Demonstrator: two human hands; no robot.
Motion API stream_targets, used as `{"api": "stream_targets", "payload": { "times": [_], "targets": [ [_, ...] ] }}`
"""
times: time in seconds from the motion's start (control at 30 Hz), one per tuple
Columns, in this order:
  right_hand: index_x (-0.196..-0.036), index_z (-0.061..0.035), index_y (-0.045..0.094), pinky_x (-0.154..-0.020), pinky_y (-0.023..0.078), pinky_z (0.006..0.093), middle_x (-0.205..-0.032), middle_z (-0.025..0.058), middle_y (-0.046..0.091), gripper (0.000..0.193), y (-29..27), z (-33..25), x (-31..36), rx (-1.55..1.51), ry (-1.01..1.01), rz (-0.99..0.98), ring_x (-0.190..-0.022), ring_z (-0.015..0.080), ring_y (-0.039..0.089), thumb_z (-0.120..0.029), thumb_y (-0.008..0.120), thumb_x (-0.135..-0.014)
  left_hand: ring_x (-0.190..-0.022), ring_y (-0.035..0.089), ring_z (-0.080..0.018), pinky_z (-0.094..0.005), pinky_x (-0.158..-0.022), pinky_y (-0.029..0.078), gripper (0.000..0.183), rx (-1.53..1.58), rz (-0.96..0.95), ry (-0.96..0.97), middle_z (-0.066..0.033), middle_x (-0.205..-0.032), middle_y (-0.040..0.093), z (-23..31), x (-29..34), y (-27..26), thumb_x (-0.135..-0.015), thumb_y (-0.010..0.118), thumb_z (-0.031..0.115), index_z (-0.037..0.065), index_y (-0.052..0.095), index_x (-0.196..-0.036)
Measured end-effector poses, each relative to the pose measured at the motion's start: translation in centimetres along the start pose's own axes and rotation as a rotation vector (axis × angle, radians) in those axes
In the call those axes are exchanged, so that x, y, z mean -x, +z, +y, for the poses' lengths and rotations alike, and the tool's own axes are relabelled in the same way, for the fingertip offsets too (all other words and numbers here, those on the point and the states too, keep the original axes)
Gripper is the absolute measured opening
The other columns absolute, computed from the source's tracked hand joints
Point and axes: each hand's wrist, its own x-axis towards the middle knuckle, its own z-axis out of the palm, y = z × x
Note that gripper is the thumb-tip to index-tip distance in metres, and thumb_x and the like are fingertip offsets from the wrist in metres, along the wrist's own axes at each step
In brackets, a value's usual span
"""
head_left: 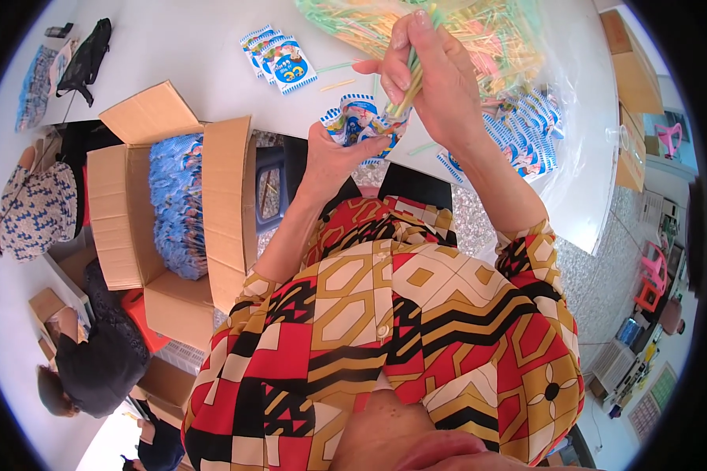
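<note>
- The left hand (pixel 327 163) pinches the crumpled packet (pixel 357 122) between thumb and fingers; a light grip should help keep its mouth spread.
- Just above the packet, the right hand (pixel 445 82) closes round thin sticks (pixel 410 85); their lower ends meet its right side, whether inside I cannot tell. Evening the tips and sliding gently would probably spare the wrapper.
- Right of the packet lie more packets (pixel 530 129).
- Beyond the packet, loose straw-like pieces (pixel 495 35) fill a clear bag.
</note>
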Motion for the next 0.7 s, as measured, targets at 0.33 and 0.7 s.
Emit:
{"api": "stream_targets", "payload": {
  "times": [0.33, 0.7],
  "targets": [
    [-0.074, -0.0074, 0.047, -0.081, 0.048, 0.0337, -0.049, 0.0006, 0.045, 0.037, -0.8, -0.2, 0.0, 0.159, -0.044, 0.025, -0.045, 0.0118, 0.047, -0.029, 0.031, -0.099, -0.079, 0.060, -0.0091, -0.0244, -0.070, 0.050, 0.033, 0.044, -0.025, 0.014, -0.0053, -0.089, 0.064, 0.1, 0.0, 0.3, -0.069, 0.073, 0.000, -0.001, 0.058, -0.098],
    [-0.081, -0.0083, 0.042, -0.089, 0.046, 0.0394, -0.054, -0.0007, 0.040, 0.033, -1.3, 1.4, 0.5, 0.180, -0.148, -0.055, -0.050, 0.0094, 0.043, -0.033, 0.029, -0.099, -0.076, 0.060, -0.0087, -0.0242, -0.069, 0.050, 0.033, 0.053, -0.009, 0.014, -0.0051, -0.086, 0.065, -0.4, -0.1, 0.1, -0.068, 0.075, 0.002, -0.001, 0.058, -0.097]
  ]
}}
